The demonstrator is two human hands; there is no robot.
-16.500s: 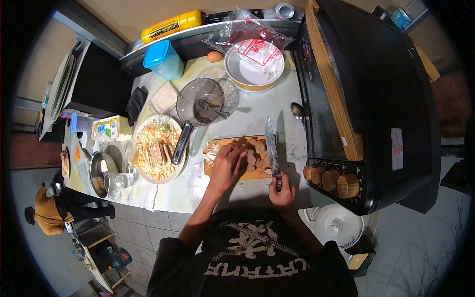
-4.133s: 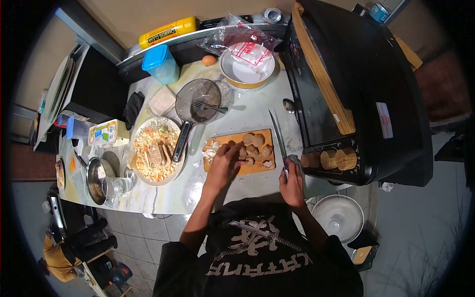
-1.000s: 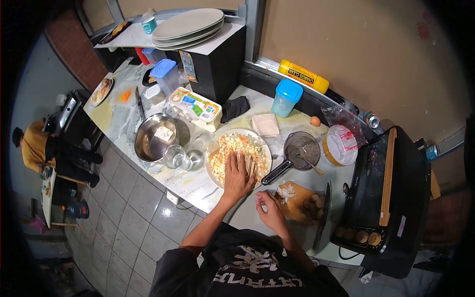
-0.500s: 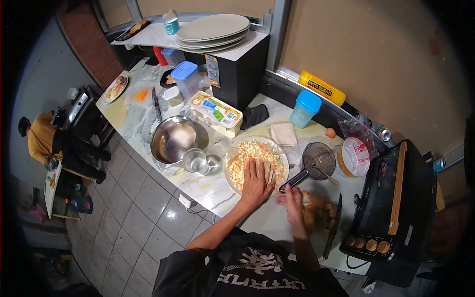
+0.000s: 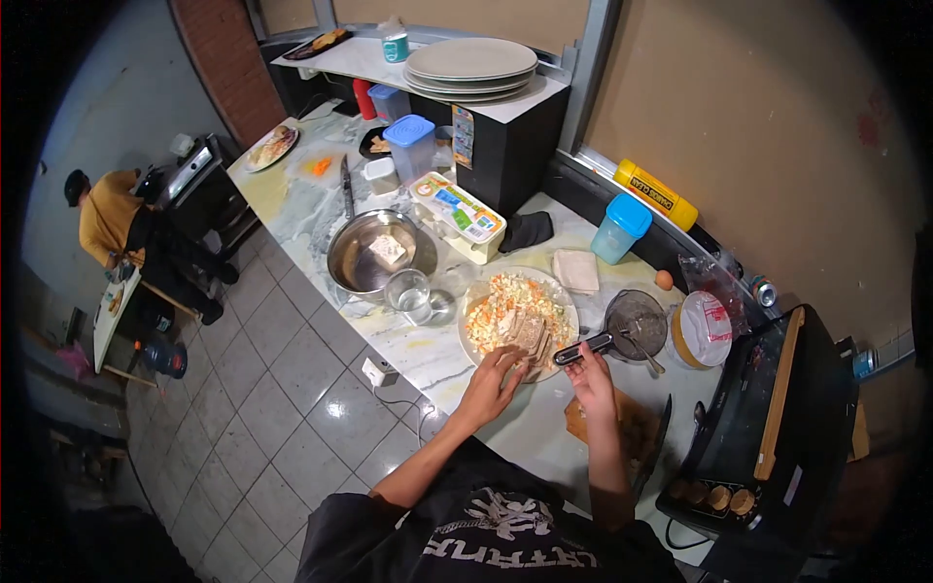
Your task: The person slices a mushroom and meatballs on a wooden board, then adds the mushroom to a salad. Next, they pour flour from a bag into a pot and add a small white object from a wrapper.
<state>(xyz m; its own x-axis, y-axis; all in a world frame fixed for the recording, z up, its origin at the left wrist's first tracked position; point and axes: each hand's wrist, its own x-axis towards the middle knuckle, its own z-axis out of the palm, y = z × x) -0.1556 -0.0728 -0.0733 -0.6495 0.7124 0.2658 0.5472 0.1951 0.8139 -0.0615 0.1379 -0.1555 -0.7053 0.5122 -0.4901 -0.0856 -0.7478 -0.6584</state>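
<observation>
A pale plate (image 5: pixel 474 342) holds chopped white and orange food (image 5: pixel 515 294), with brownish slices (image 5: pixel 526 332) at its near side. My left hand (image 5: pixel 497 380) touches the near edge of the slices, its fingers apart. To the right, my right hand (image 5: pixel 590 377) has its fingers round the black handle of a mesh strainer (image 5: pixel 622 317). A fork lies in the strainer. Below my right hand is a wooden board (image 5: pixel 586 418) with small pieces on it, partly hidden by the arm. A knife (image 5: pixel 653 449) lies beside the board.
Left of the plate stand a glass (image 5: pixel 408 296) and a metal bowl (image 5: pixel 342 255) with a white piece inside. Behind are an egg carton (image 5: pixel 457 216) and a blue-lidded container (image 5: pixel 622 227). A black toaster oven (image 5: pixel 777 389) is at right. Another person (image 5: pixel 121 228) stands far left.
The view has shifted, so the counter appears further right. My left hand has drawn back from the middle of the food, uncovering the slices. My right hand has moved up to the strainer handle.
</observation>
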